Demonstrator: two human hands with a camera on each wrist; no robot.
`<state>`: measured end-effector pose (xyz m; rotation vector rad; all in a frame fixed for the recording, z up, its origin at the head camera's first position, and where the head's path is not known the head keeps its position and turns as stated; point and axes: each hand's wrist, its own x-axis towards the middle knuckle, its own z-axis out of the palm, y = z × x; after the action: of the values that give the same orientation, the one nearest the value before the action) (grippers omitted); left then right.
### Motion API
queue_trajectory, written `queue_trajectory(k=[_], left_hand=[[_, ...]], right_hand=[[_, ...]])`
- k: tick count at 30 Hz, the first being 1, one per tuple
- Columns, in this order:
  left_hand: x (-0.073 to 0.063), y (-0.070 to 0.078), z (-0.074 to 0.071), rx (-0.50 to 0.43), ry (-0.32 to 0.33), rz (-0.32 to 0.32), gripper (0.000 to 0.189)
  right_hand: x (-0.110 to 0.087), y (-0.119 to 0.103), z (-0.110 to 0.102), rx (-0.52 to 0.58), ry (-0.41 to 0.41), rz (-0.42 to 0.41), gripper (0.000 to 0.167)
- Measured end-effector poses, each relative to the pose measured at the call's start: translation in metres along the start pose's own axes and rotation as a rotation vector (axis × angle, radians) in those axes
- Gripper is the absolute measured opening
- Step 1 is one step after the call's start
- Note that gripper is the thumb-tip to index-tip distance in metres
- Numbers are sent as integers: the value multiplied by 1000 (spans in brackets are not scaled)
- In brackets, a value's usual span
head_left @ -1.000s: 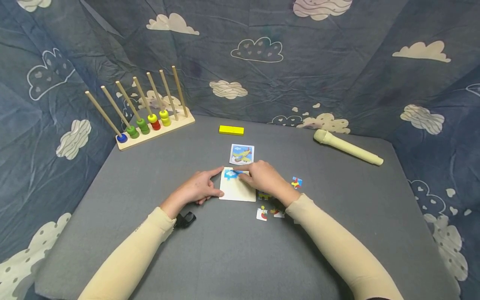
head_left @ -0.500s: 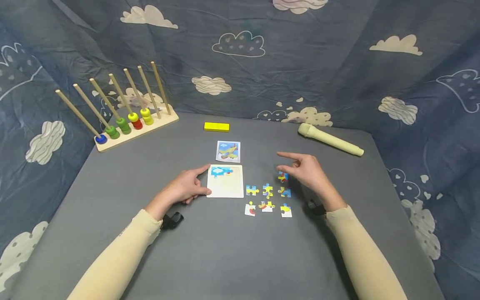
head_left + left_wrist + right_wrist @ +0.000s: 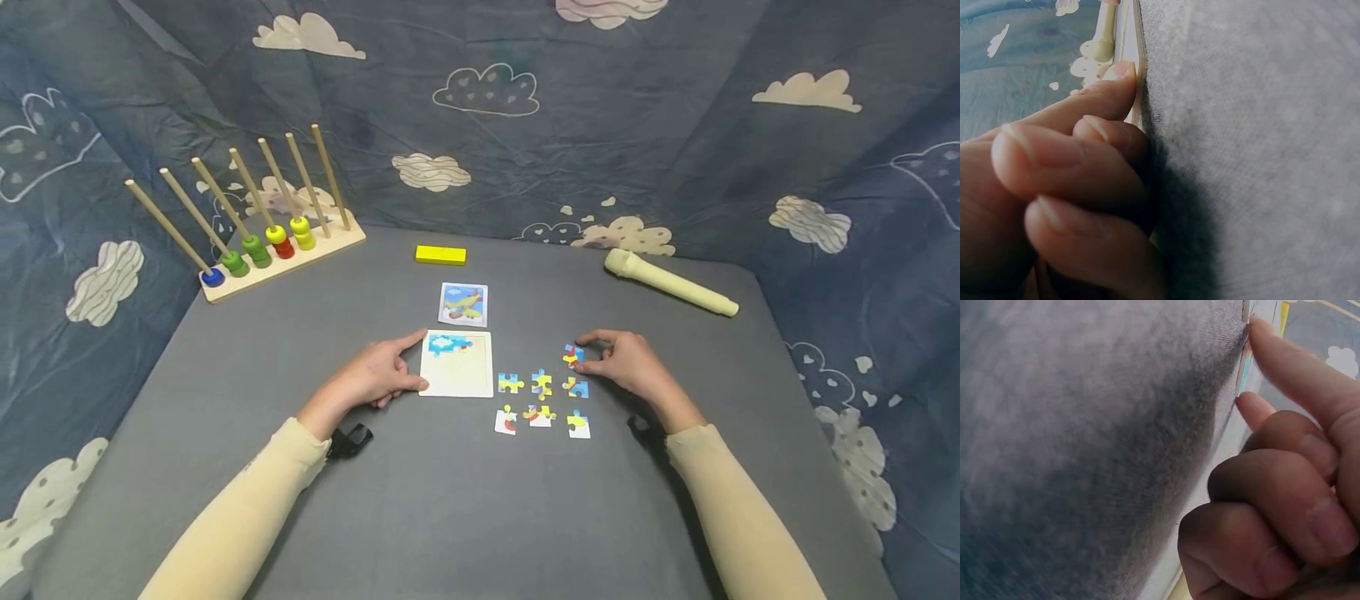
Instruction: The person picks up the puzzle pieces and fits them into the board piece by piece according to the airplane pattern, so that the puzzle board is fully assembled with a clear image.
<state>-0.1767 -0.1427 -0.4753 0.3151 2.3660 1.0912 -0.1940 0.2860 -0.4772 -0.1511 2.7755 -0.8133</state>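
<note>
In the head view, a pale square puzzle board [image 3: 456,375] lies mid-table, with joined blue pieces [image 3: 448,343] along its top. My left hand [image 3: 375,372] touches the board's left edge, index finger at the upper corner and thumb lower down; its other fingers are curled beneath. My right hand [image 3: 630,367] has thumb and index finger at opposite ends of a blue, red and yellow puzzle piece [image 3: 573,356], pinching it on the table. In the right wrist view, the other fingers of that hand [image 3: 1291,481] are curled in. Several loose puzzle pieces [image 3: 541,384] lie in rows between board and hand.
An airplane picture card [image 3: 463,304] lies just beyond the board, and a yellow block [image 3: 441,255] farther back. A pegged stand with coloured rings [image 3: 281,271] is at the back left. A cream microphone-shaped object [image 3: 671,283] lies at the back right, before the cloud-patterned cloth [image 3: 525,175].
My right hand has left the board, where a piece now sits in the top row, moved right, and come down onto the upper right loose piece. The left hand stays at the board's edge.
</note>
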Motion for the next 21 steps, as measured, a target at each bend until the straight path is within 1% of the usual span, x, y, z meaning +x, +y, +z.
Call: queue_trajectory(k=[4, 7, 13, 15, 16, 18, 21], left_hand=[[1, 3, 1, -3, 0, -6, 93], [2, 2, 2, -4, -2, -16, 93], [2, 1, 2, -12, -10, -30, 93], [3, 2, 2, -10, -10, -33, 93], [3, 2, 1, -10, -9, -34, 93], [3, 2, 1, -7, -9, -35, 93], [2, 1, 1, -7, -10, -39, 94]], right_hand=[[-1, -1, -1, -64, 17, -10, 43], [-1, -4, 0, -116, 46, -38, 40], [-2, -10, 4, -256, 83, -145, 32], [-1, -11, 4, -275, 88, -161, 30], [-1, -12, 4, -260, 87, -148, 29], [1, -11, 3, -182, 72, -107, 27], [4, -7, 0, -6, 37, -23, 23]])
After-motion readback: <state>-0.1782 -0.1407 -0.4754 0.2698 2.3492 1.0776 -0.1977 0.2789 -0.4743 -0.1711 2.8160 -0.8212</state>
